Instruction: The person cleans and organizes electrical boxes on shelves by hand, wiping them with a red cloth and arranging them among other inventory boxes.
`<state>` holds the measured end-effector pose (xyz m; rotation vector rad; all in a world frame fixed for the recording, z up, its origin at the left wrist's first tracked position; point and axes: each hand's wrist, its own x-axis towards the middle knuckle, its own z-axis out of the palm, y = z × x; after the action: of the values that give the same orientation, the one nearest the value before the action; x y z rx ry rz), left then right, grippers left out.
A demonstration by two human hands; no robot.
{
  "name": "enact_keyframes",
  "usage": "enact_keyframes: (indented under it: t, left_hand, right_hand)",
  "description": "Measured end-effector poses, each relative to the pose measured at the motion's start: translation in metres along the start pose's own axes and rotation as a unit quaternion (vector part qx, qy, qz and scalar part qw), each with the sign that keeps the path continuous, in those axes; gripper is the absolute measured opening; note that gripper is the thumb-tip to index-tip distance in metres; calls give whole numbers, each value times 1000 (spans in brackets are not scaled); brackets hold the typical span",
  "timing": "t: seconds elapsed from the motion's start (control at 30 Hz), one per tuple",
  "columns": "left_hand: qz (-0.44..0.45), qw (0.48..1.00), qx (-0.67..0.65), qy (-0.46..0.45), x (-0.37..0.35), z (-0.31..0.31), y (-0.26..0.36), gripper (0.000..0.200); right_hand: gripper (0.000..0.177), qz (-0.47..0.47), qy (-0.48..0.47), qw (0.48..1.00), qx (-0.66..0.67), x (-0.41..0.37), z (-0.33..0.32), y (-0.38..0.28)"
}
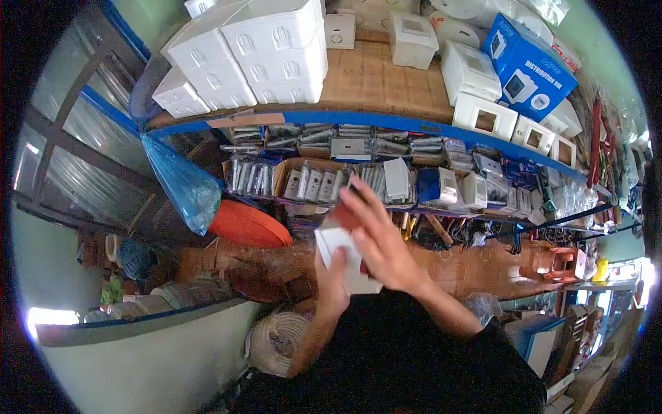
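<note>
Near the centre, in front of the lower shelf, a white box (336,243) is held up in my left hand (333,279), whose thumb lies across its face. My right hand (380,243) is at the box's right side, its fingers pointing up and somewhat blurred. Between the hands shows a dark red surface (345,217); whether it belongs to the box or is a separate thing is unclear. What the right fingers grip, if anything, is smeared by motion. Behind the hands are packed switch plates (320,183) in a cardboard box.
White boxes (272,55) are stacked on the upper shelf (386,79), with a blue distribution box (529,65) at right. A blue bag (183,186) hangs beside a red round object (248,224). Coiled cable (278,340) lies lower left; a red stool (562,265) stands right.
</note>
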<state>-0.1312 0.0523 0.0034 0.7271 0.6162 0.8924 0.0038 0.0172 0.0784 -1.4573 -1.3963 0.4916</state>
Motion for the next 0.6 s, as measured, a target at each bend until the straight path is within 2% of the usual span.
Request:
enact_keyframes:
  t: [0.03, 0.07, 0.17, 0.23, 0.27, 0.3, 0.4, 0.47, 0.53, 0.6]
  left_hand:
    - [-10, 999, 31, -14, -7, -3, 2, 56]
    - [-12, 1000, 25, -9, -9, -1, 6, 70]
    - [99, 968, 215, -88, 2, -23, 23, 82]
    - [123, 956, 257, -72, 3, -18, 34, 91]
    - [138, 942, 294, -82, 5, -18, 36, 92]
    - [153, 926, 330, -94, 9, -18, 36, 94]
    - [249, 839, 472, -108, 21, -14, 37, 83]
    - [335, 771, 523, -142, 26, -9, 40, 75]
    - [352, 718, 559, -219, 25, -12, 49, 79]
    - [367, 663, 582, -297, 23, -13, 57, 83]
  right_hand:
    - [49, 17, 3, 999, 36, 4, 2, 4]
    - [48, 33, 6, 997, 71, 5, 5, 10]
    - [45, 57, 10, 989, 138, -12, 10, 11]
    - [45, 79, 25, 981, 175, -26, 11, 10]
    - [45, 93, 13, 982, 164, -28, 4, 1]
    - [45, 88, -9, 991, 97, -29, -3, -6]
    - [45, 80, -42, 993, -75, -33, -11, -9]
    - [45, 100, -21, 994, -33, -28, -9, -6]
    - [43, 125, 16, 990, 55, -19, -6, 1]
    - [45, 195, -19, 971, 138, -14, -5, 20]
